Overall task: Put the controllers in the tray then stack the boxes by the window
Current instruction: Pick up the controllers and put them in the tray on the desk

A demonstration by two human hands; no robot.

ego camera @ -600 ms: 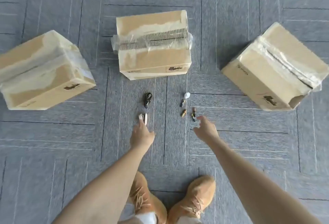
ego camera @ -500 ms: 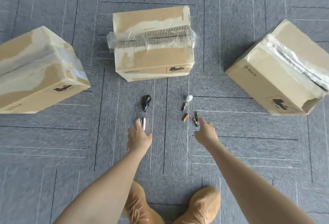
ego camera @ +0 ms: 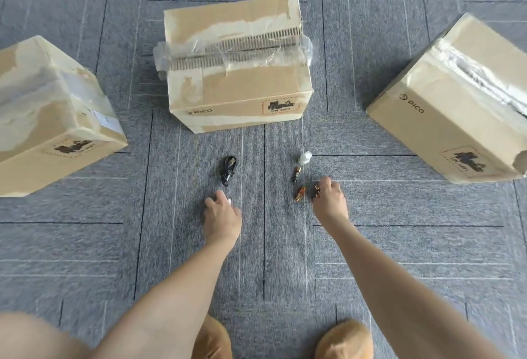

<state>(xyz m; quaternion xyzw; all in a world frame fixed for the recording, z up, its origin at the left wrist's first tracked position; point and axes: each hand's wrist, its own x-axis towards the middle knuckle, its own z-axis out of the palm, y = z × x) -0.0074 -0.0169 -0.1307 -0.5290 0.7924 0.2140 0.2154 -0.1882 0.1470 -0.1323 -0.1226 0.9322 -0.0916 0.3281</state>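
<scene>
Three taped cardboard boxes stand on the grey carpet: one at the left (ego camera: 48,113), one in the middle (ego camera: 236,73), one at the right (ego camera: 456,102). No controller, tray or window shows in this view. My left hand (ego camera: 222,216) is curled down over a small white item (ego camera: 229,201), which is mostly hidden under my fingers. My right hand (ego camera: 329,199) has its bent fingers touching a small battery (ego camera: 317,191) that lies on the carpet.
In front of the middle box lie a coiled black cable (ego camera: 228,169), a small white bottle (ego camera: 304,157) and two more batteries (ego camera: 296,174) (ego camera: 300,193). My tan shoes (ego camera: 343,338) are at the bottom edge. Bare carpet lies between the boxes.
The camera has come lower and closer to the floor. My left hand has closed over the white item, and my right hand has moved forward onto the nearest battery.
</scene>
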